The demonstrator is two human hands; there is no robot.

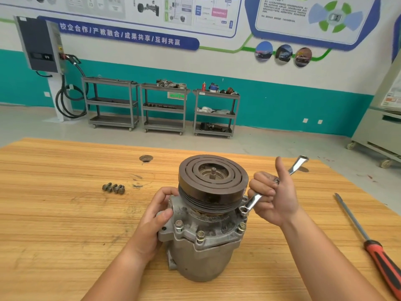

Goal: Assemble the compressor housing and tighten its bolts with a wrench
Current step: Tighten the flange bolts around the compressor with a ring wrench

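Note:
A grey metal compressor (201, 253) stands upright on the wooden table (65, 213), its dark grooved pulley (212, 181) on top. Several bolts (200, 235) sit in the housing flange below the pulley. My left hand (152, 220) grips the flange on the left side. My right hand (275, 196) holds a silver ring wrench (253, 202), thumb raised. The wrench's lower ring end sits over a bolt at the flange's right side; its other end sticks up to the right.
Loose bolts (114, 188) lie in a short row on the table, left of the compressor. A red-and-black screwdriver (368, 242) lies at the right edge. A hole (146, 158) marks the table's far side. Metal carts (165, 107) stand against the far wall.

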